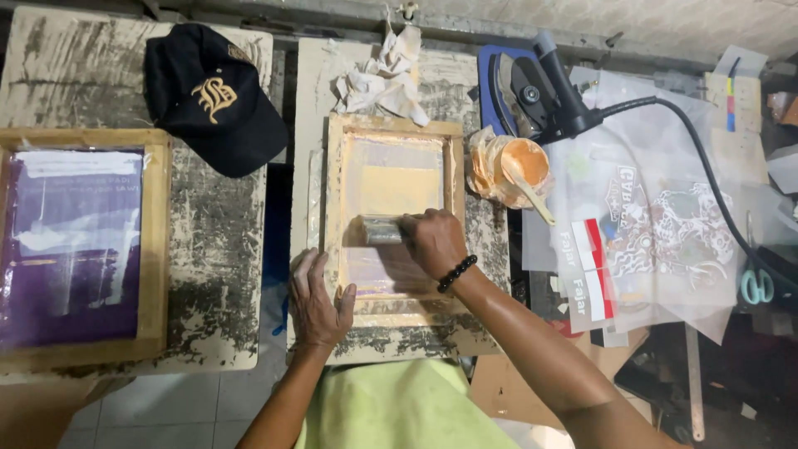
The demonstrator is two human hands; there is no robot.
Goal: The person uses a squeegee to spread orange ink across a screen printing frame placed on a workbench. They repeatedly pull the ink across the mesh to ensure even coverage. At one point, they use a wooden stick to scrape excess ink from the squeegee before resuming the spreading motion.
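A small wooden printing screen frame [334, 199] lies on a paint-stained board in the middle. Its mesh is coated with pale orange ink. My right hand [432, 241], with a black bead bracelet on the wrist, grips a short squeegee [379, 229] that lies across the mesh. My left hand [316, 301] presses flat on the frame's lower left corner and the board beside it.
A larger wooden screen [154, 249] with purple mesh lies at the left. A black cap [212, 100] sits above it. Crumpled rags [384, 75], an orange ink cup with a stick [519, 166], a clothes iron [532, 91], printed transparent films [657, 224] and scissors [755, 284] are nearby.
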